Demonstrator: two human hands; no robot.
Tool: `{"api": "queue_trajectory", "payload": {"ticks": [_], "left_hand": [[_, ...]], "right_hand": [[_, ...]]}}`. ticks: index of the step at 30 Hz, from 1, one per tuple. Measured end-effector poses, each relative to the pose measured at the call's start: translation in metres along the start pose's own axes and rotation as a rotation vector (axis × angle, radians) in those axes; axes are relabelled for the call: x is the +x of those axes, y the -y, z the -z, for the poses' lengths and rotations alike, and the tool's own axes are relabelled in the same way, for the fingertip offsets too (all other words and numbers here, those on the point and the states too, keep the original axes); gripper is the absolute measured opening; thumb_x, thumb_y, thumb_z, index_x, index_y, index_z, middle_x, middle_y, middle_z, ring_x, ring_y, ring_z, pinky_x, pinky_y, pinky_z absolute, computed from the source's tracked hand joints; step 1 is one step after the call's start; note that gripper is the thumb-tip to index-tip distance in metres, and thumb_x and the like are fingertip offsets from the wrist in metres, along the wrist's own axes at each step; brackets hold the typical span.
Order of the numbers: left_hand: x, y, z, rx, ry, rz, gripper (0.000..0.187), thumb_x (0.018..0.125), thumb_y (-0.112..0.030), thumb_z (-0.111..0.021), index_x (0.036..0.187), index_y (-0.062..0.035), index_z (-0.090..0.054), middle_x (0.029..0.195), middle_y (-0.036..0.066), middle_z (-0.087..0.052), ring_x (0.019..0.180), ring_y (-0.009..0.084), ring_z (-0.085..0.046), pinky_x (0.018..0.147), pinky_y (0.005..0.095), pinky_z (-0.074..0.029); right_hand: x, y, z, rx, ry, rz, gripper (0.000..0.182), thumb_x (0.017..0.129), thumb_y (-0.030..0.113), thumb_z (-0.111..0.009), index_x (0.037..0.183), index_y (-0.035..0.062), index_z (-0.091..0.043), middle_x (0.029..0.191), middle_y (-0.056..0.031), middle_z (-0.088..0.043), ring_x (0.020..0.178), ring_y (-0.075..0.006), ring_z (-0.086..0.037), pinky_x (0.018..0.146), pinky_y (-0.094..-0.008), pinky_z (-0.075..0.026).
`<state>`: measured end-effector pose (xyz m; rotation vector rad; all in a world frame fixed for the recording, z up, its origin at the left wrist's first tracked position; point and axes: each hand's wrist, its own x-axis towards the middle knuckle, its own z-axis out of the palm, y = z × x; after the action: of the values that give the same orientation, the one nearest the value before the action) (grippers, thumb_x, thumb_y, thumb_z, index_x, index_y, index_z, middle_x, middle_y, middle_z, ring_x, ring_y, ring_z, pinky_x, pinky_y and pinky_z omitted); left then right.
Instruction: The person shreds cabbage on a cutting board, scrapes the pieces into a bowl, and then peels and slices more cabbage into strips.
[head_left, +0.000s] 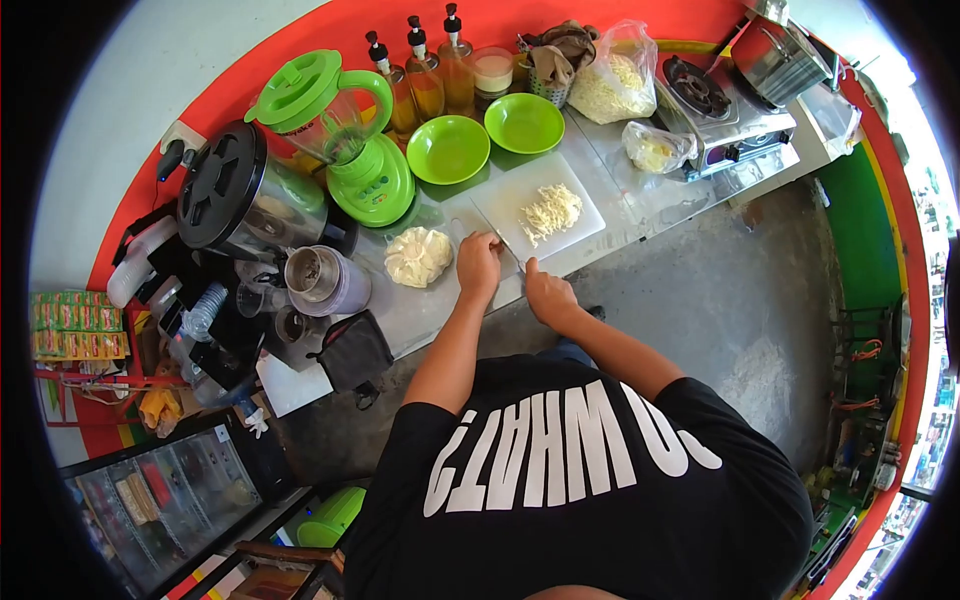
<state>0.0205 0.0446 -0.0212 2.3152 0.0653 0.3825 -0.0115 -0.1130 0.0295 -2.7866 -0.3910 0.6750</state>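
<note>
A white cutting board (580, 222) lies on the metal counter with a heap of shredded cabbage (551, 212) on it. My right hand (548, 290) is closed round the handle of a knife (505, 243), whose thin blade slants up and left across the board's left part. Beside the blade, at the board's near left edge, my left hand (479, 264) has its fingers curled together; whatever they hold is hidden. A pale, layered piece that looks like cabbage (418, 257) sits on the counter left of that hand.
Two green bowls (448, 150) stand behind the board, near a green blender (370, 180) and several pump bottles (424, 82). Rightward are a bag of shredded cabbage (612, 88), a smaller bag (659, 147) and a gas stove (725, 110). A metal-topped container (325, 280) stands left.
</note>
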Motion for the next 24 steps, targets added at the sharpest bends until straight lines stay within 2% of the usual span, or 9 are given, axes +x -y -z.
{"api": "queue_trajectory", "payload": {"ticks": [5, 10, 14, 17, 20, 23, 24], "left_hand": [[-0.003, -0.003, 0.004, -0.079, 0.021, -0.005, 0.006, 0.081, -0.003, -0.066, 0.079, -0.0021, -0.071, 0.083, 0.017, -0.066, 0.086, 0.0389, -0.063, 0.076, 0.0488, -0.049], [-0.008, 0.001, 0.0, 0.026, 0.006, -0.025, 0.009, 0.084, -0.005, -0.065, 0.083, -0.0021, -0.074, 0.088, 0.016, -0.07, 0.087, 0.0375, -0.064, 0.078, 0.046, -0.051], [-0.015, 0.0, -0.003, 0.068, -0.105, -0.04, 0.009, 0.085, -0.007, -0.067, 0.084, -0.0043, -0.075, 0.09, 0.013, -0.072, 0.087, 0.0356, -0.065, 0.079, 0.0444, -0.052], [-0.014, -0.007, 0.005, 0.1, -0.074, 0.008, 0.008, 0.084, -0.008, -0.068, 0.084, -0.0064, -0.075, 0.09, 0.011, -0.073, 0.087, 0.0342, -0.065, 0.078, 0.0441, -0.053], [-0.011, -0.009, 0.009, 0.122, -0.044, 0.023, 0.007, 0.084, -0.009, -0.068, 0.086, -0.0079, -0.076, 0.089, 0.01, -0.073, 0.087, 0.0339, -0.065, 0.078, 0.0444, -0.053], [-0.012, -0.01, 0.009, 0.125, -0.027, 0.053, 0.007, 0.084, -0.01, -0.069, 0.085, -0.0081, -0.075, 0.089, 0.01, -0.073, 0.086, 0.0341, -0.065, 0.077, 0.045, -0.052], [-0.012, -0.011, 0.009, 0.127, -0.032, 0.06, 0.007, 0.084, -0.01, -0.069, 0.084, -0.008, -0.075, 0.088, 0.01, -0.073, 0.086, 0.0342, -0.065, 0.076, 0.0453, -0.052]], "right_hand": [[0.019, -0.005, 0.005, 0.022, -0.038, 0.018, 0.019, 0.099, 0.008, -0.045, 0.115, -0.0013, -0.044, 0.094, -0.0291, -0.072, 0.092, -0.0426, -0.073, 0.081, -0.0506, -0.058], [0.003, 0.005, 0.009, -0.001, -0.003, 0.014, 0.022, 0.098, 0.008, -0.047, 0.117, -0.0029, -0.044, 0.096, -0.0278, -0.072, 0.092, -0.0417, -0.073, 0.08, -0.0494, -0.058], [0.005, 0.003, -0.006, -0.004, -0.01, -0.014, 0.022, 0.097, 0.008, -0.05, 0.116, -0.0027, -0.046, 0.096, -0.027, -0.073, 0.092, -0.0416, -0.073, 0.079, -0.0488, -0.059], [0.018, 0.005, -0.002, 0.01, -0.055, 0.002, 0.023, 0.097, 0.008, -0.051, 0.116, -0.0026, -0.046, 0.095, -0.0258, -0.073, 0.091, -0.0407, -0.074, 0.078, -0.0477, -0.059], [0.019, 0.012, 0.012, -0.028, -0.032, 0.052, 0.023, 0.093, 0.005, -0.055, 0.112, -0.0015, -0.043, 0.094, -0.0295, -0.071, 0.091, -0.0438, -0.073, 0.078, -0.0515, -0.058], [0.006, 0.019, 0.011, -0.003, -0.02, 0.03, 0.022, 0.094, 0.005, -0.055, 0.111, -0.0013, -0.042, 0.093, -0.0292, -0.072, 0.09, -0.0434, -0.073, 0.078, -0.0508, -0.058], [0.003, 0.02, 0.005, -0.027, -0.012, 0.005, 0.025, 0.094, 0.007, -0.055, 0.115, -0.0027, -0.044, 0.092, -0.0263, -0.073, 0.09, -0.0406, -0.074, 0.078, -0.0481, -0.059]]}}
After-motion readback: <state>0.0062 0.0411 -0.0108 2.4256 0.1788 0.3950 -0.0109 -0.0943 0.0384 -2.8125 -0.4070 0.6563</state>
